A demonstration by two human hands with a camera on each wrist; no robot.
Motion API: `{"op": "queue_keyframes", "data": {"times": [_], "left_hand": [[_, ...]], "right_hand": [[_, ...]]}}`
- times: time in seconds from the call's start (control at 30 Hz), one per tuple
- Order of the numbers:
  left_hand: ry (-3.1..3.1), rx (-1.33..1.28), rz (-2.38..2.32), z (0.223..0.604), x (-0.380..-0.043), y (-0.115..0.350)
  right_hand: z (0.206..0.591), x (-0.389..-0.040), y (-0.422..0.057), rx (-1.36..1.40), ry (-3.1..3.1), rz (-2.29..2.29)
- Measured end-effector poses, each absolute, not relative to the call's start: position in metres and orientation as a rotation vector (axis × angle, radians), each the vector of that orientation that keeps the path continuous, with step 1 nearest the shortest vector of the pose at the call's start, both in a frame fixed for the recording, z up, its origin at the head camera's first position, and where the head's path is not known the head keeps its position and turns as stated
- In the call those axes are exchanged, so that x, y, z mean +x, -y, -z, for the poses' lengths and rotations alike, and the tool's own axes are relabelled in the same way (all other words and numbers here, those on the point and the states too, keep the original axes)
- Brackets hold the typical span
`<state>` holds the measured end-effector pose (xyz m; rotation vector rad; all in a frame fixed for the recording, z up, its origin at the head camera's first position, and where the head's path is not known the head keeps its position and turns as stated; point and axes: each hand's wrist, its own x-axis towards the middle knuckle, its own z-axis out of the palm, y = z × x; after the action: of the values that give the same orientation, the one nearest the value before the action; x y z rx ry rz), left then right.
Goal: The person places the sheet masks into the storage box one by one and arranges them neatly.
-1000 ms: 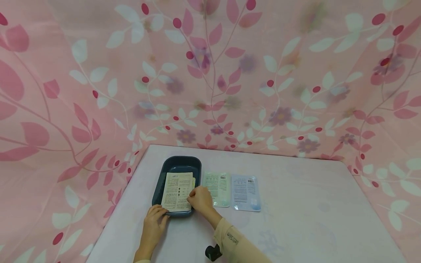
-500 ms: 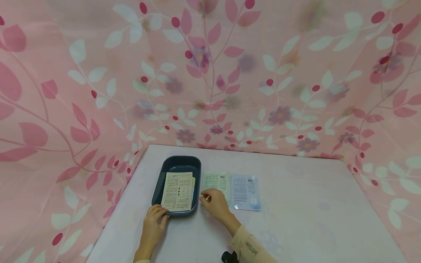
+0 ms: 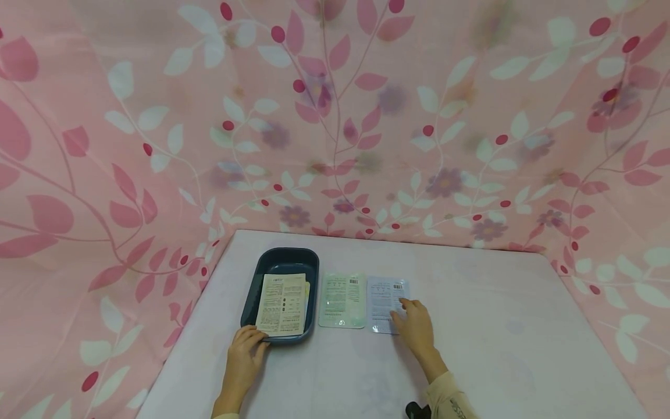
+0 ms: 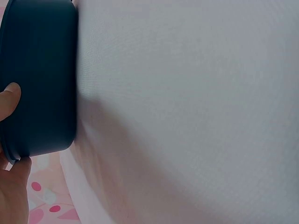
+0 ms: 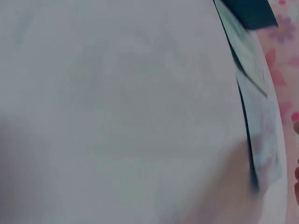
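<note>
My left hand grips the near-left corner of a dark blue tray. In the left wrist view its thumb lies against the tray's outer wall. A printed cream packet lies in the tray, with a yellowish edge of something showing beneath it. My right hand is over the right edge of a light blue sachet, holding nothing, its fingers loosely bent. Just the fingertips show at the right wrist view's edge, apart from the blue sachet.
A pale green sachet lies flat between the tray and the blue sachet. Everything stands on a table with a white cloth. Pink floral fabric hangs behind and along both sides.
My right hand has moved right, from the tray's right rim, past the green sachet, to the blue sachet. My left hand has stayed at the tray corner.
</note>
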<state>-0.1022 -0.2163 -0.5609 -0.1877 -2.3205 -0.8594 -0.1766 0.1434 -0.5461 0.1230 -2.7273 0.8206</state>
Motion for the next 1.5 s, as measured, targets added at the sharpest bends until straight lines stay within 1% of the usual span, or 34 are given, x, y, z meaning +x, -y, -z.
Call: {"op": "queue_keyframes", "data": {"times": [0.2,0.33,0.53,0.9,1.23,1.5], "left_hand": [[2.316,-0.186,0.859,0.56,-0.102,0.217],[2.329,-0.172,0.857,0.561,-0.102,0.216],[2.334,-0.163,0.846,0.562,-0.102,0.216],[2.338,-0.159,0.846,0.561,-0.101,0.215],[2.346,-0.146,0.87,0.562,-0.101,0.216],[2.342,-0.145,0.883,0.562,-0.102,0.216]], "right_hand": [[0.554,-0.171,-0.169,-0.174,2.938,-0.725],[0.56,-0.167,-0.173,-0.277,3.025,-0.678],[0.566,-0.166,-0.17,-0.273,2.99,-0.703],[0.564,-0.166,-0.168,-0.247,2.988,-0.739],[0.567,-0.168,-0.162,-0.212,2.92,-0.875],[0.567,-0.168,-0.159,-0.254,2.85,-0.982]]}}
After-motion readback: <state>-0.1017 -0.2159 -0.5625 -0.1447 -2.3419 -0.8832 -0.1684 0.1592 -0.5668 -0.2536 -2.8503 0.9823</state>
